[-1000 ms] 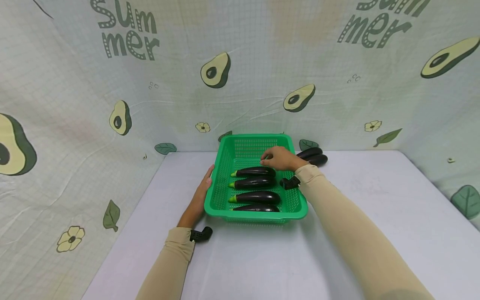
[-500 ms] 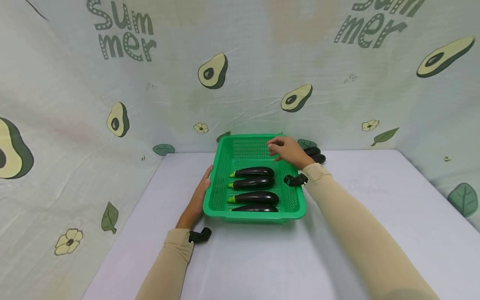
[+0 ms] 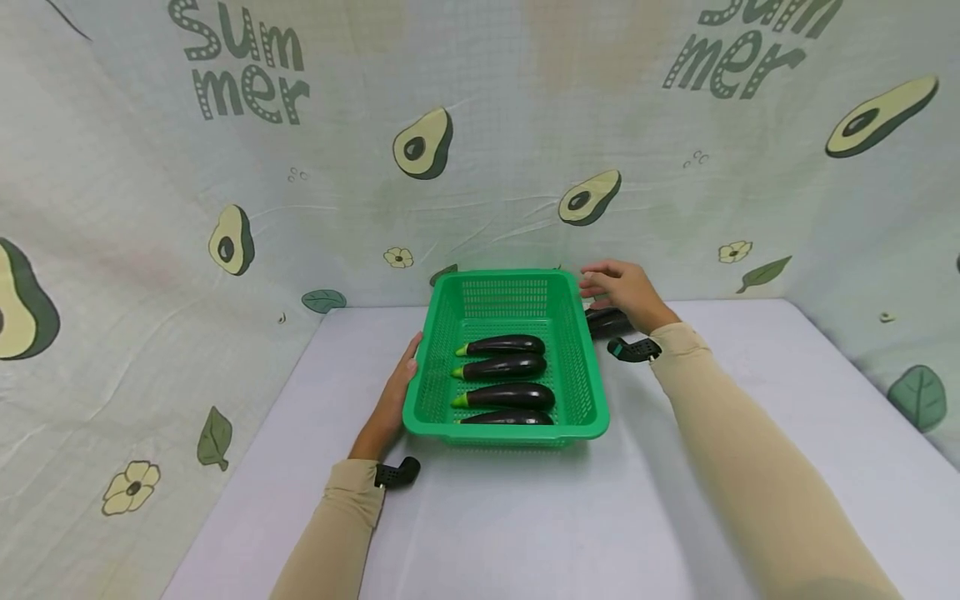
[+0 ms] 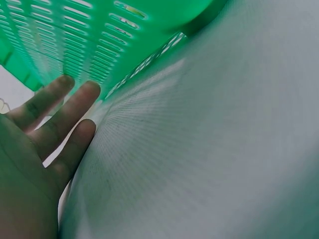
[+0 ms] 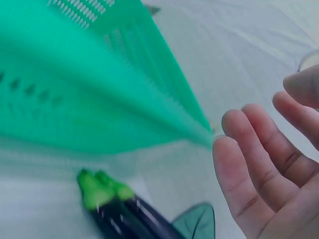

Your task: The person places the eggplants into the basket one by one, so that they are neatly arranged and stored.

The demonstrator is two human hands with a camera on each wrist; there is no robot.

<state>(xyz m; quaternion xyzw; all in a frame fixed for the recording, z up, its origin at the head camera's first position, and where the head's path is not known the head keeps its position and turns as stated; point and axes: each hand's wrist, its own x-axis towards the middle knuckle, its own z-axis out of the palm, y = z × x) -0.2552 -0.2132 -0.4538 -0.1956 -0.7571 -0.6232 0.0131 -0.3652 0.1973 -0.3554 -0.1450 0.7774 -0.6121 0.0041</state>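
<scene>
A green plastic basket (image 3: 502, 432) stands on the table, with several dark purple eggplants (image 3: 512, 396) lying crosswise inside, green stems to the left. My left hand (image 3: 390, 408) rests along the basket's left side; the left wrist view shows its extended fingers (image 4: 67, 124) against the slotted wall. Past the basket's far right corner, my right hand (image 3: 628, 293) hovers with loosely bent fingers, holding nothing. Beneath it, two more eggplants (image 3: 611, 324) lie side by side on the table, partly covered by that hand. Their green stems (image 5: 99, 191) point toward the basket in the right wrist view.
White cloth covers the table (image 3: 495, 525). A printed fabric backdrop (image 3: 495, 108) with avocados and lettering rises right behind the table's far edge. The basket's raised right wall (image 3: 588, 358) stands between the inside eggplants and the pair outside.
My right hand has risen from above the eggplants inside the basket and moved right, over the rim, to the outside pair. The left hand stays against the basket.
</scene>
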